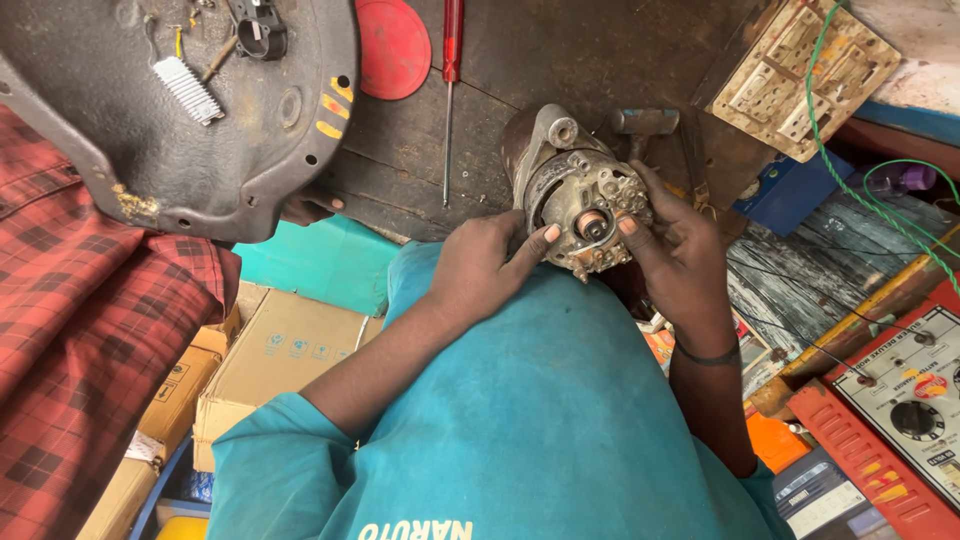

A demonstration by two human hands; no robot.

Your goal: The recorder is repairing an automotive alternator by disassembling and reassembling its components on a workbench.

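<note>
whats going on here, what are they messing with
A person in a teal shirt holds a grimy metal alternator against the edge of a dark wooden bench. The left hand grips it from one side and the right hand from the other, thumbs near the copper-coloured shaft end. A red-handled screwdriver lies on the bench. Another person in a red plaid shirt holds a dark metal cover nearby.

A grimy old alternator (580,190) is propped at the bench edge, open end up, copper slip ring exposed between the fingertips (548,234), casing gripped on both sides.
</note>
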